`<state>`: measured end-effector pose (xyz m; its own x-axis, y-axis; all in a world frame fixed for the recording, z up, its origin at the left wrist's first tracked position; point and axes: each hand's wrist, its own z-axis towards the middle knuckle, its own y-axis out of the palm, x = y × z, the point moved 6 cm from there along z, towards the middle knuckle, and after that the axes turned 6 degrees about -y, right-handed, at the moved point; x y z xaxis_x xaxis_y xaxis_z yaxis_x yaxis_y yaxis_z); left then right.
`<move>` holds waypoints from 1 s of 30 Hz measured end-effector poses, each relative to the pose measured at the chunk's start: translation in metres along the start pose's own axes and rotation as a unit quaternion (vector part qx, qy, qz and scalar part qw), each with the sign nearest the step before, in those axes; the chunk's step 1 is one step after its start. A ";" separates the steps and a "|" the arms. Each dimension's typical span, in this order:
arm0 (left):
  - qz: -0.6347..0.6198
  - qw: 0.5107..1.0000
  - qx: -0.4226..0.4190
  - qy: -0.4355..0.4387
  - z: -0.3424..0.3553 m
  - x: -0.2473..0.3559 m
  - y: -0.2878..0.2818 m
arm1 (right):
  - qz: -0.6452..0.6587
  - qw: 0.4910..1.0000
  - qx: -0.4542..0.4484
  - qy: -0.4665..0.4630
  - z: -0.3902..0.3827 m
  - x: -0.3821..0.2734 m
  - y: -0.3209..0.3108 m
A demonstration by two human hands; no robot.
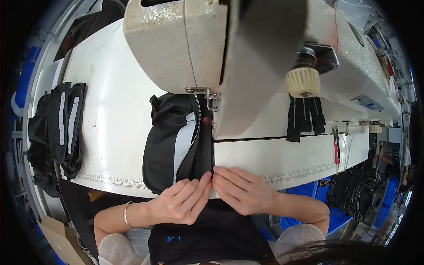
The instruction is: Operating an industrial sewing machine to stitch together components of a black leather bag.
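A black fabric piece (165, 145) with a grey reflective strip and a zipper (193, 137) lies on the white sewing table (115, 115), running under the presser foot (211, 100) of a cream sewing machine (176, 44). My left hand (183, 201) pinches the near end of the fabric beside the zipper. My right hand (240, 187) pinches the same end from the right, fingertips touching the left hand's. Both hands sit at the table's front edge.
A stack of finished black pieces with grey strips (59, 128) hangs over the table's left end. Several black zipper strips (304, 117) lie right of the needle, with red-handled snips (337, 148) beyond. Blue bins (309, 190) and black straps sit below right.
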<state>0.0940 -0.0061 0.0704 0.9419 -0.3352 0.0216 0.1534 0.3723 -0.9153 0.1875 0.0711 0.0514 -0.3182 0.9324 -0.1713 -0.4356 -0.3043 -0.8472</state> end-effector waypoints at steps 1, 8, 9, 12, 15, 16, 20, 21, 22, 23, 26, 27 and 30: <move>0.000 1.000 -0.001 -0.001 -0.001 0.000 0.000 | 0.001 1.000 0.000 0.000 0.000 0.000 0.000; -0.024 1.000 0.000 -0.008 -0.002 -0.003 0.002 | -0.007 1.000 -0.022 -0.008 0.003 0.000 -0.001; -0.030 0.999 0.002 -0.010 -0.002 -0.004 0.003 | -0.010 1.000 -0.027 -0.008 0.003 0.000 -0.001; -0.045 0.999 0.002 -0.013 0.000 -0.006 0.003 | 0.000 0.999 -0.049 0.001 0.001 0.000 0.000; -0.068 0.998 0.007 -0.012 0.000 -0.007 0.004 | 0.002 0.998 -0.055 0.006 -0.003 -0.002 0.001; -0.067 0.998 0.010 -0.010 0.004 -0.011 0.006 | -0.002 0.998 -0.056 0.005 -0.003 0.002 -0.001; -0.060 0.998 0.012 -0.009 0.014 -0.032 0.006 | -0.037 0.997 -0.071 -0.014 0.008 0.021 0.007; -0.069 0.998 0.007 -0.004 0.017 -0.037 0.006 | -0.007 0.999 -0.047 0.021 0.011 0.029 0.005; -0.067 0.998 0.010 -0.004 0.020 -0.042 0.006 | -0.010 0.999 -0.048 0.018 0.012 0.034 0.007; -0.088 0.996 0.002 -0.010 0.023 -0.048 0.009 | 0.003 0.998 -0.045 0.033 0.010 0.041 0.009; -0.111 0.993 0.016 -0.021 0.037 -0.067 0.010 | -0.005 0.999 -0.027 0.031 0.018 0.058 0.004; -0.115 0.993 0.026 -0.028 0.042 -0.074 0.009 | 0.002 0.998 -0.034 0.047 0.021 0.065 0.004; -0.109 0.992 0.032 -0.050 0.043 -0.087 0.017 | 0.018 0.997 -0.029 0.062 0.026 0.078 0.006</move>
<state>0.0278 0.0664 0.0699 0.9084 -0.3278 0.2596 0.3733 0.3562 -0.8566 0.1378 0.1367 0.0457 -0.2247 0.9389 -0.2606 -0.3746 -0.3301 -0.8664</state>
